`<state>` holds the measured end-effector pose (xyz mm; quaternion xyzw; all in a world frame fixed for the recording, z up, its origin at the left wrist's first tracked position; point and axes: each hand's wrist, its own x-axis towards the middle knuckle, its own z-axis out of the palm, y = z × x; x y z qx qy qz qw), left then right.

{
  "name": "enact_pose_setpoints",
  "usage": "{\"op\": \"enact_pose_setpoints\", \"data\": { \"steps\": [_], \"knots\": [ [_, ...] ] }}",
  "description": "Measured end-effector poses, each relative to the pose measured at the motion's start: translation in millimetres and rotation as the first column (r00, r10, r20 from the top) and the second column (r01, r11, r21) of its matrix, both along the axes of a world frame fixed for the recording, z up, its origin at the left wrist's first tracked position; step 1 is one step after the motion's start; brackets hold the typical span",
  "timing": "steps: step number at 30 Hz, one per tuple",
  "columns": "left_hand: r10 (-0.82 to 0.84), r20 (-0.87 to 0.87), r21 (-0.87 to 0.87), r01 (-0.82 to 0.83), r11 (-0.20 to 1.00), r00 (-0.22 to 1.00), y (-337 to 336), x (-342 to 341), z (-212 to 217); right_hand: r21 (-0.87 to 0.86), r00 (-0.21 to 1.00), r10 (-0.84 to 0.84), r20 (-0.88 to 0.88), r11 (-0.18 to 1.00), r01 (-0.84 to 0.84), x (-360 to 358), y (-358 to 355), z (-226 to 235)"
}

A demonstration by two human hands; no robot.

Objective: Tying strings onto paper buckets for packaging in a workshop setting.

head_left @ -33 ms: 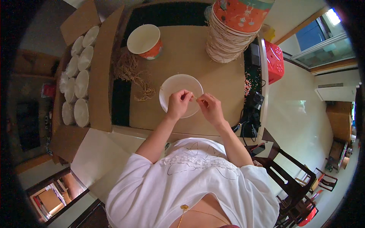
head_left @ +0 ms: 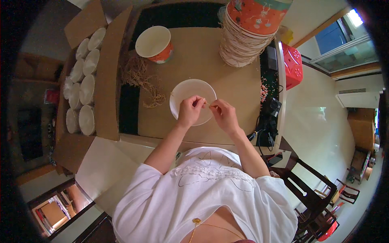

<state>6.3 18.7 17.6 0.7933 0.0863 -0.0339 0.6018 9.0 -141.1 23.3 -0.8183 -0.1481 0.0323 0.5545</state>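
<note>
Both my hands are pinched closed over a white round paper tub (head_left: 190,87) on the cardboard sheet. A short piece of thin tan twine (head_left: 208,104) shows between the fingertips of my left hand (head_left: 191,108) and my right hand (head_left: 224,114). Most of the twine is hidden by the fingers, and the wrists cover the near part of the tub. To the left lies a tangled bundle of tan twine (head_left: 139,75), its loose ends trailing over the cardboard.
Behind the twine stands a red-printed paper bucket (head_left: 154,41). A tall stack of buckets (head_left: 248,44), wrapped around with twine, stands far right. An open carton (head_left: 107,81) of white tubs is at left. Black cables (head_left: 263,131) and a red plastic stool (head_left: 291,67) are at right.
</note>
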Motion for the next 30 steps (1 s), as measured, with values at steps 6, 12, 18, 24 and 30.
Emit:
{"op": "enact_pose_setpoints", "data": {
  "steps": [6, 12, 18, 24, 30],
  "knots": [
    [-0.115, -0.019, 0.017, 0.115, 0.993, 0.993, 0, -3, 14, 0.129, 0.990, -0.004, -0.143, 0.991, 0.023, -3, 0, 11],
    [-0.185, -0.050, 0.137, 0.191, 0.972, 0.981, -4, -14, 51, -0.040, 0.992, -0.052, 0.117, 0.998, 0.057, 1, -15, -2],
    [-0.260, 0.135, 0.432, 0.180, 0.884, 0.956, -7, -20, 51, 0.038, 0.995, -0.069, 0.066, 0.997, 0.066, -1, -17, -5],
    [-0.245, 0.098, 0.175, 0.225, 0.959, 0.965, -11, -19, 70, -0.022, 0.980, -0.036, 0.198, 0.999, 0.041, -2, -14, 2],
    [-0.308, 0.050, -0.266, 0.310, 0.913, 0.950, -6, -26, 84, 0.007, 0.993, -0.087, 0.074, 0.996, 0.087, 1, -19, -9]
  ]
}}
